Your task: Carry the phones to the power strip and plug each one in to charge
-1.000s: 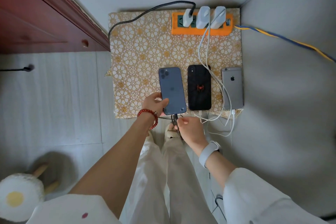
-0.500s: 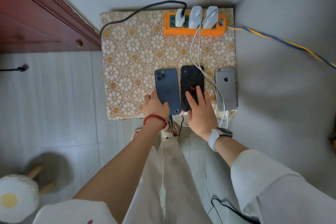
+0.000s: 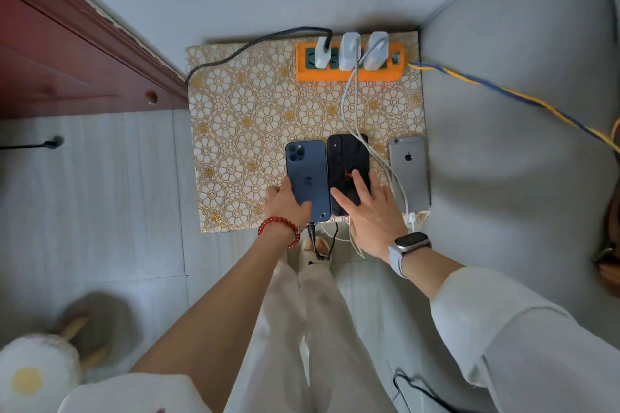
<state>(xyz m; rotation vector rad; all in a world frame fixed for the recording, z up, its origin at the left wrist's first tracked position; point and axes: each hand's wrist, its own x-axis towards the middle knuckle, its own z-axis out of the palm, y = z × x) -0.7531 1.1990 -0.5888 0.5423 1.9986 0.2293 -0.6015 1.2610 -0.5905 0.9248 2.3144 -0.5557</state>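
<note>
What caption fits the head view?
Left hand grips blue phone, right hand rests on black phone, near power strip.

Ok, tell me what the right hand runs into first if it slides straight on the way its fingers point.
The right hand lies flat on the black phone, fingers pointing up its length. Beyond the phone's top edge it would probably meet the white cables on the patterned mat first, then the orange power strip.

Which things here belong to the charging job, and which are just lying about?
Job: blue phone under the left hand; black phone under the right hand; silver phone; orange power strip; three white chargers.

Lying about: patterned mat; egg-patterned stool; red wooden cabinet.
</note>
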